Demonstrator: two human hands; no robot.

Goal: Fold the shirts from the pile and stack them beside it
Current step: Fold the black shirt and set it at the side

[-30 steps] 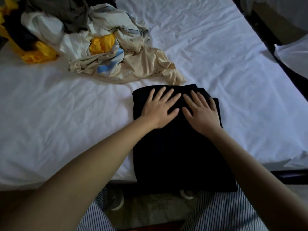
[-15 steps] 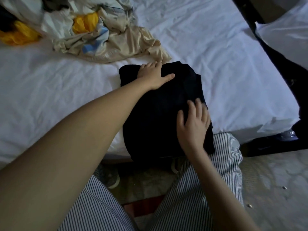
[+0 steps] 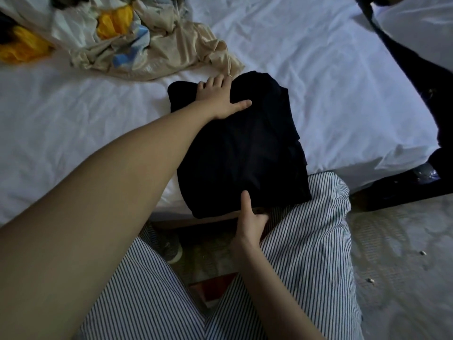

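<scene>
**A:** Where is the shirt (image 3: 245, 148)?

**B:** Folded on the bed (image 3: 73, 133), just this side of the pile (image 3: 110, 25). Its near end hangs off the bed's edge, over the knees (image 3: 318, 217).

**A:** And the hands?

**B:** The left hand (image 3: 220, 99) curls its fingers over the far edge, thumb flat on top. The right hand (image 3: 250, 217) pinches the near edge with the thumb above; its fingers are tucked under, out of sight.

**A:** What could go wrong?

**B:** The fold, I'd say. The layers on the right side sit stepped, not flush. A lift by two edges lets the middle sag, and they could slide apart. The beige cloth (image 3: 186, 52) of the pile also lies just beside the left fingers, so they could catch it and drag it along.

**A:** A drop?

**B:** Possible. The near end has nothing under it but the floor (image 3: 397, 253).

**A:** Room to set it down?

**B:** Bare sheet lies on both sides. The right ends soon at the bed's corner, so the left looks safer.
</scene>
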